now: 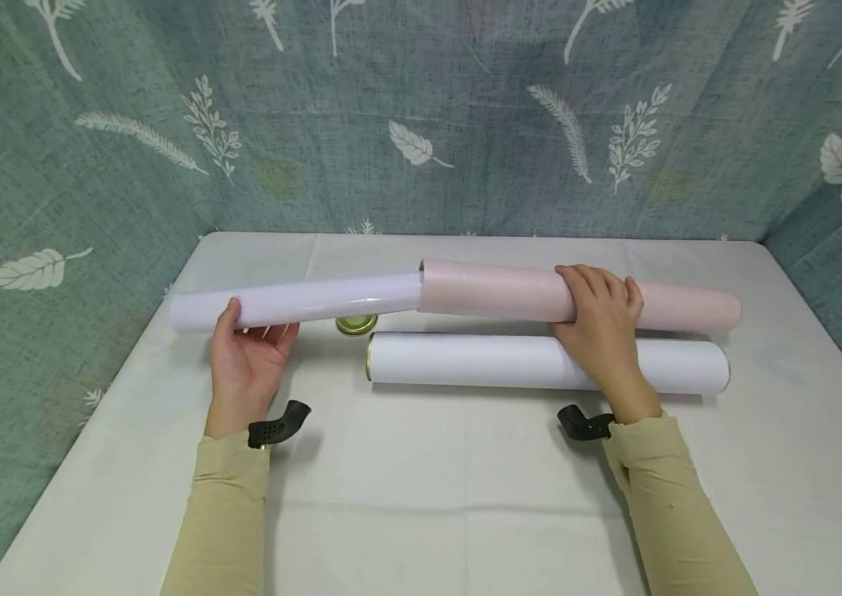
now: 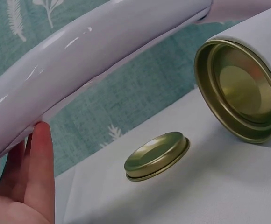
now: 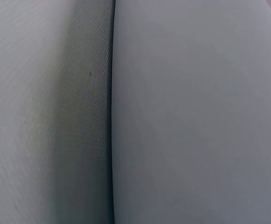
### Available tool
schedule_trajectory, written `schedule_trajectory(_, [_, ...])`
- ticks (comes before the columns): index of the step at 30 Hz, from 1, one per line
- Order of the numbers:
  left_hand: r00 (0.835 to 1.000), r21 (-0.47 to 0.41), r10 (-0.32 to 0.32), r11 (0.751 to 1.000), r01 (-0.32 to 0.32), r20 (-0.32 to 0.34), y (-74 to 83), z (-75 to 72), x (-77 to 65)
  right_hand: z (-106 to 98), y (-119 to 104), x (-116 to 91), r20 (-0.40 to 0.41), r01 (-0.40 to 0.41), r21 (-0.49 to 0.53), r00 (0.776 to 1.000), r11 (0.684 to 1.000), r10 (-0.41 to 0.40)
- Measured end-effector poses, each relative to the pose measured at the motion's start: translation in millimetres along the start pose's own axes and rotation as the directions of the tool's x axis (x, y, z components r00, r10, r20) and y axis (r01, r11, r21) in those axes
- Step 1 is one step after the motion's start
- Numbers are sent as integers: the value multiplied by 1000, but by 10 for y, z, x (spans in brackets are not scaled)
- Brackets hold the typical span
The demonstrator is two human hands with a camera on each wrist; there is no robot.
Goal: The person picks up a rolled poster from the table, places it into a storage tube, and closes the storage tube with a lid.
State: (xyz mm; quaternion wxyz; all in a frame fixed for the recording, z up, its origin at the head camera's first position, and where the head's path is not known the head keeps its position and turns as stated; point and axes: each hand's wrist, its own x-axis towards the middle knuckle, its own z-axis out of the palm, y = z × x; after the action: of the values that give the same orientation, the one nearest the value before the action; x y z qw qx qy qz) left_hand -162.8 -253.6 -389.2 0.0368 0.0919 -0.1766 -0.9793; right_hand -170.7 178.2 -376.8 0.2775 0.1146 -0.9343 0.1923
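A glossy white rolled sheet [image 1: 316, 298] runs from the left into the open left end of a pink roll [image 1: 495, 290]. Near its outer end, my left hand [image 1: 249, 372] holds the white roll, thumb in front and fingers under it; the roll's long seam shows in the left wrist view. My right hand [image 1: 603, 323] grips the pink roll from above, past its middle. In front of it lies a white cardboard tube [image 1: 465, 361], partly behind my right hand and filling much of the right wrist view. Its left end shows a recessed gold metal rim [image 2: 201, 74].
A round gold metal lid [image 2: 156, 156] lies on the white tablecloth [image 1: 406, 480], just left of the cardboard tube. Green leaf-patterned curtains [image 1: 421, 99] rise behind the table and at both sides. Black wrist cameras [image 1: 279, 424] stick out from both wrists.
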Motion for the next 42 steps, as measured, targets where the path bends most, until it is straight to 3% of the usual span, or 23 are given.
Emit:
schedule_trajectory(13, [990, 1, 30, 1000, -30, 138, -15, 32, -12, 18, -8, -17, -12, 10, -2, 1000, 1000, -10])
schedule_trajectory(22, [982, -5, -9, 1000, 10, 187, -12, 47, -44, 4, -3, 27, -20, 20, 4, 1000, 1000, -20])
schedule_trajectory(29, [967, -5, -34, 999, 37, 253, -16, 64, -57, -2, -5, 33, -17, 16, -3, 1000, 1000, -16])
schedule_trajectory(42, [964, -30, -71, 996, 82, 254, -46, 28, -51, 1, -3, 7, 0, 2, 0, 1000, 1000, -2])
